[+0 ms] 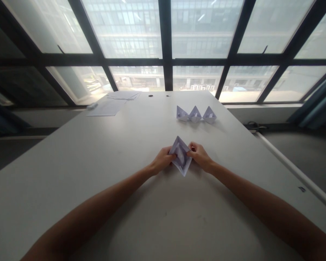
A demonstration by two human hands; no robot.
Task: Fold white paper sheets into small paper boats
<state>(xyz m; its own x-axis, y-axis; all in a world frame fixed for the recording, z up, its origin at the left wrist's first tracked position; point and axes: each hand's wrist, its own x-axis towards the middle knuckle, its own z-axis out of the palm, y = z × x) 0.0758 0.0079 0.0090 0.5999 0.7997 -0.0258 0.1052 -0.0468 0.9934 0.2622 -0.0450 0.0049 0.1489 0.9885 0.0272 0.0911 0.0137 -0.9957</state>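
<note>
Between my two hands is a folded white paper boat [180, 156], its hollow turned up toward me and its pointed ends up and down in view. My left hand [164, 158] grips its left side, with the thumb over the edge and the other fingers mostly hidden. On the opposite side, my right hand [200, 155] pinches the paper edge between thumb and fingers. Farther back to the right, three finished paper boats [195, 115] stand side by side in a row.
The white table [97, 152] stretches toward large windows. Loose paper sheets [108, 108] lie at its far left, beside a small whitish item [92, 106]. Two small dark spots or holes [150, 96] mark the far end. A pale pipe [296, 168] runs along the right side.
</note>
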